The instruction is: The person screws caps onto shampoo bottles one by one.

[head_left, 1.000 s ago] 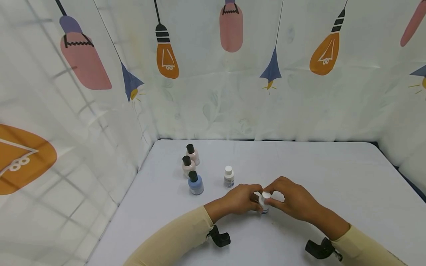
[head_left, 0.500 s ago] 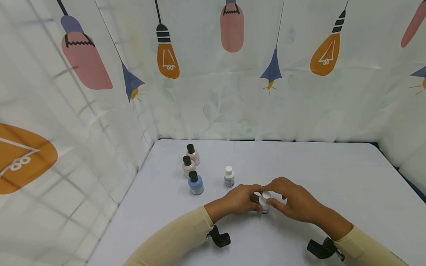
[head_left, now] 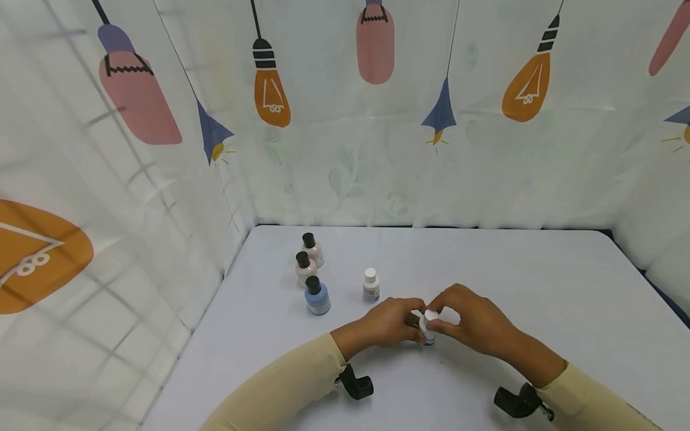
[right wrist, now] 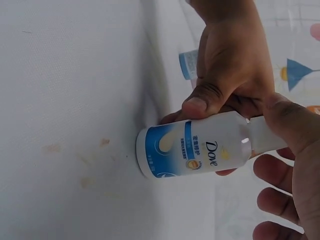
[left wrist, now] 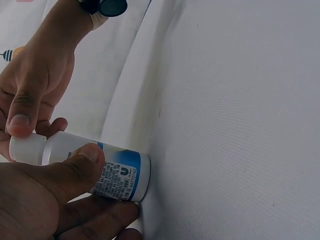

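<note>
A small white bottle (head_left: 427, 331) with a blue Dove label stands on the white table (head_left: 512, 269), near the front centre. My left hand (head_left: 414, 326) grips its body, the thumb (left wrist: 75, 167) across the label and the fingers behind. My right hand (head_left: 434, 318) pinches the white cap (left wrist: 27, 149) from above with thumb (right wrist: 287, 122) and fingers. In the right wrist view the bottle (right wrist: 195, 150) has its base touching the table. Whether the cap is screwed tight or loose, I cannot tell.
To the left stand a blue bottle with a black cap (head_left: 317, 297) and two pale pink black-capped bottles (head_left: 305, 269) (head_left: 313, 251). A small white bottle (head_left: 370, 287) stands just behind my left hand. Printed curtains wall the table on three sides.
My right hand's fingers have shifted slightly around the cap and come back to nearly the same hold. The bottle and my left hand have stayed in place.
</note>
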Available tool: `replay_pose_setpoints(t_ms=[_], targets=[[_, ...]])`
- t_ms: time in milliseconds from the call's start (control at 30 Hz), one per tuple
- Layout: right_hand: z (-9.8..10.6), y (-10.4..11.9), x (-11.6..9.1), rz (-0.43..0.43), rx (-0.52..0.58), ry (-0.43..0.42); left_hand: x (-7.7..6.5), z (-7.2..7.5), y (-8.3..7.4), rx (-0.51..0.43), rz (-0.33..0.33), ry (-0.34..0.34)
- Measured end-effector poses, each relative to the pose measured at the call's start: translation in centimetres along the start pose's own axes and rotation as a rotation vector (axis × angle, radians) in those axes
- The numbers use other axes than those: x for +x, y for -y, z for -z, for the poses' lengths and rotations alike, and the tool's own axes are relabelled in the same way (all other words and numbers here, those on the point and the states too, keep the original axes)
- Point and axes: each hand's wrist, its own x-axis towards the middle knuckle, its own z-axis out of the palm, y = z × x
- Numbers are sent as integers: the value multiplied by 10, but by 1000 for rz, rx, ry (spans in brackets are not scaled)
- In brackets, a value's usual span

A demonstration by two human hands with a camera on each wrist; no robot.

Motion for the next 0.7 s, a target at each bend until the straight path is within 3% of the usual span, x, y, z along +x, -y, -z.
replay_pose_setpoints(t_ms=[167, 400, 700], targets=[[3, -1, -1, -9, -2, 33, 0, 0, -1, 11, 16, -4], [6, -4, -1, 123, 6, 48, -1, 0, -2, 22, 20, -4], [6, 1, 2, 2, -1, 56, -1, 1, -2, 1, 8, -2]])
